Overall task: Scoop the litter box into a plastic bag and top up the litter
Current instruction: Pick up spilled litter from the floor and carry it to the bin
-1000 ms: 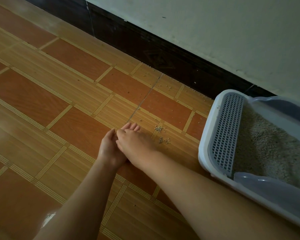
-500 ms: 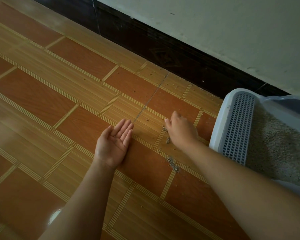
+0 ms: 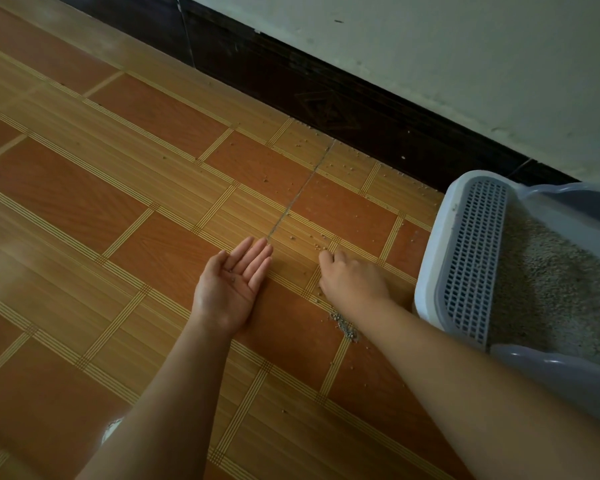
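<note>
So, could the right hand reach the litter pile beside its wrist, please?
Probably yes: the pile lies on open floor just beside the wrist of the right hand, with nothing over it; a short pull back should do.

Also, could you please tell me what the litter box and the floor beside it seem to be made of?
Litter box: likely moulded plastic, with a pale smooth rim and a slotted grey grille. Floor: probably glazed tile printed in wood grain, judging by the grout line and glossy reflection.

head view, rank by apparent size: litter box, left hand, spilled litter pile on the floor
1. white and grey plastic litter box (cropped)
2. open left hand
3. small grey pile of spilled litter granules
</note>
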Available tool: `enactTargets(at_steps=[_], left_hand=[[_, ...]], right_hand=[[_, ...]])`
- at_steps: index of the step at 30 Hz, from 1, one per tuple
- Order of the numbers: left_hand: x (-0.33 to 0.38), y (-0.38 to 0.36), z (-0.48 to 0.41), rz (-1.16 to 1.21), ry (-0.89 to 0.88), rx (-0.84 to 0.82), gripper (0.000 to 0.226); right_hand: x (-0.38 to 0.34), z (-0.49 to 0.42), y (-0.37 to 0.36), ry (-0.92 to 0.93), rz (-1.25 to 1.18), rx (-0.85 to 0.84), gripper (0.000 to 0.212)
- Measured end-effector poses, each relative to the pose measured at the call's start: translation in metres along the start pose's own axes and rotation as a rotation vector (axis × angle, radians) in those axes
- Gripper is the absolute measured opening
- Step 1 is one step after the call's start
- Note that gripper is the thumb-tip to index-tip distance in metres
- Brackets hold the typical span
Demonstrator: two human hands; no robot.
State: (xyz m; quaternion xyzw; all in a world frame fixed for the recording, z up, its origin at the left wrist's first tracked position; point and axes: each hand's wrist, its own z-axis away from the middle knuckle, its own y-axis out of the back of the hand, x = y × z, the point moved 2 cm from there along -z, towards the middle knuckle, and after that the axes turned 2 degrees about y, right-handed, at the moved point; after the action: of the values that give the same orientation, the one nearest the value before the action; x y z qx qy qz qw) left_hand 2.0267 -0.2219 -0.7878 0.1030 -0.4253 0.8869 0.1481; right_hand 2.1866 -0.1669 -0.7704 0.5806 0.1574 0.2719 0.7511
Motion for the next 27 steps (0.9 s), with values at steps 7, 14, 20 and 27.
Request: enactTargets(at_steps=[7,14,20,27], left_hand=[[0.0,0.001,0.001,-0.013,-0.003,-0.005,0.043],[-0.001,0.0,0.003,-0.023,-0.014,0.01,0.042],[-0.001,0.0,0.001,-0.049,-0.007,0.02,0.044],[-0.002,0.001,-0.001,-0.043,-0.013,0.007,0.045]], right_hand=[[0.018,0.026,-0.008,-0.361,-0.184,0.141,0.031],[0.019,0.032,-0.016,-0.426,-0.125,0.084,0.056],[0.004,0.021,-0.012,-0.333,-0.044,0.067,0.059],[0.004,0.019,-0.016,-0.276,0.037,0.084,0.047]])
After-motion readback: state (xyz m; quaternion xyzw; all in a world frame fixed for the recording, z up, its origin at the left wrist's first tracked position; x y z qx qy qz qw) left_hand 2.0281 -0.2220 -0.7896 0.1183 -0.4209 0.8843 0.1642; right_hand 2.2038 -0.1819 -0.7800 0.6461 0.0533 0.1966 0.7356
